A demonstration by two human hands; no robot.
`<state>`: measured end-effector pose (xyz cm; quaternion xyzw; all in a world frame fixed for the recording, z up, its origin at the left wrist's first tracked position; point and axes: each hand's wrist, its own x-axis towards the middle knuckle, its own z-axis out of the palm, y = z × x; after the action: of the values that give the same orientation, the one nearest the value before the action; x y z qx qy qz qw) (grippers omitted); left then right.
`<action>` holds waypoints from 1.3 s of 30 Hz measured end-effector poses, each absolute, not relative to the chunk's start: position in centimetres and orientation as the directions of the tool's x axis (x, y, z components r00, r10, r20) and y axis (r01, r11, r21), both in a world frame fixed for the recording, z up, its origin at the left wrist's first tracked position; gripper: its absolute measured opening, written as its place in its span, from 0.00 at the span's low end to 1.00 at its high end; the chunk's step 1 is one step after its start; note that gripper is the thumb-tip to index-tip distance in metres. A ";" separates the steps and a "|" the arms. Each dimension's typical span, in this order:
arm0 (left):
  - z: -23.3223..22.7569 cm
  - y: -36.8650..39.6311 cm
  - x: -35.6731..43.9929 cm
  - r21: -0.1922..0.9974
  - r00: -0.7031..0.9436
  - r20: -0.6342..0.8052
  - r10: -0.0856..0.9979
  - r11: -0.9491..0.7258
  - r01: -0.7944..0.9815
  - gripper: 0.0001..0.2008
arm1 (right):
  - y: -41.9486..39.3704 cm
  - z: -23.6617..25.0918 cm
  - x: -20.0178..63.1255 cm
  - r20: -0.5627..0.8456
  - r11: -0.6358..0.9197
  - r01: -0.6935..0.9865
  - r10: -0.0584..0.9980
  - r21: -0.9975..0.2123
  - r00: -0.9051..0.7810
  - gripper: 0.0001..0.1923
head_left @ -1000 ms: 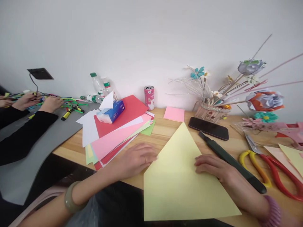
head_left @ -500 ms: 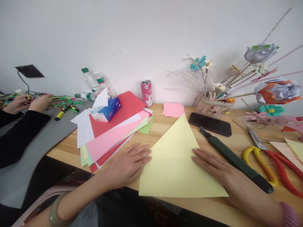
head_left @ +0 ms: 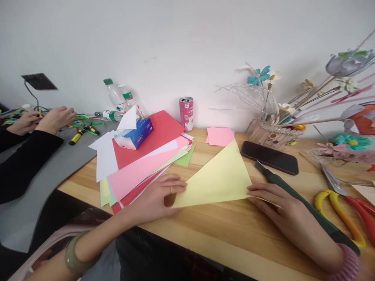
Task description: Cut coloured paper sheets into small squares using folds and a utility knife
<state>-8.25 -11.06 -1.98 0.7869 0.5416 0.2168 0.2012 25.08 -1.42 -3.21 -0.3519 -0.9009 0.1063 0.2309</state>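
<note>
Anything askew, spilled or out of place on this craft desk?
One water bottle lies on its side by the wall, beside upright ones. The coloured paper stack is fanned out unevenly, with a tissue pack resting on top. No spill or damage shows.

Bare forearms; left hand (head_left: 156,197) wears a gold ring and pale green bangle (head_left: 73,255); right hand (head_left: 281,205), a pink ribbed wristband (head_left: 348,263).
</note>
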 end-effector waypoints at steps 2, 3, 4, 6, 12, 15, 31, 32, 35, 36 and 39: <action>-2.1 -10.8 -7.8 0.628 0.216 0.126 0.968 -0.246 0.739 0.11 | -1.3 -3.1 24.6 0.347 0.699 0.614 0.715 -0.368 -0.606 0.13; -2.1 -10.6 -7.5 0.659 0.173 0.129 0.976 -0.215 0.721 0.09 | -1.3 -3.0 24.4 0.347 0.683 0.628 0.731 -0.374 -0.588 0.14; -2.2 -10.4 -7.3 0.683 0.134 0.132 0.982 -0.188 0.705 0.09 | -1.2 -3.0 24.1 0.346 0.667 0.640 0.745 -0.380 -0.571 0.15; -2.2 -9.9 -6.9 0.713 0.073 0.131 0.989 -0.145 0.686 0.10 | -1.1 -2.9 23.8 0.337 0.638 0.663 0.770 -0.393 -0.542 0.18; -2.5 -9.1 -6.3 0.738 -0.080 0.077 0.994 -0.003 0.674 0.14 | -0.9 -2.9 23.2 0.304 0.565 0.709 0.825 -0.422 -0.476 0.19; -2.7 -8.8 -6.3 0.734 -0.115 0.056 0.992 0.038 0.678 0.15 | -1.0 -2.8 23.1 0.285 0.531 0.727 0.848 -0.435 -0.448 0.19; -3.4 -8.4 -6.5 0.668 -0.152 0.121 0.981 0.032 0.743 0.15 | -0.5 -1.7 23.7 0.130 0.432 0.690 0.886 -0.581 -0.445 0.16; -3.5 -8.4 -6.5 0.664 -0.148 0.126 0.981 0.027 0.747 0.15 | -0.5 -1.8 23.7 0.135 0.437 0.688 0.884 -0.580 -0.447 0.16; -3.6 -8.3 -6.6 0.652 -0.141 0.136 0.981 0.018 0.758 0.16 | -0.4 -2.1 23.7 0.163 0.452 0.689 0.881 -0.567 -0.444 0.16; -3.6 -8.2 -6.6 0.650 -0.141 0.135 0.981 0.020 0.759 0.16 | -0.4 -2.2 23.7 0.172 0.457 0.691 0.880 -0.560 -0.443 0.16; -3.5 -8.2 -6.6 0.650 -0.144 0.119 0.983 0.033 0.759 0.16 | -0.4 -2.6 23.7 0.202 0.478 0.695 0.873 -0.538 -0.444 0.16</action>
<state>-6.60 -8.16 -3.50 0.6274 0.6941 0.3001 0.1858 23.75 -0.39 -2.59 -0.4736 -0.8276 0.1922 0.2319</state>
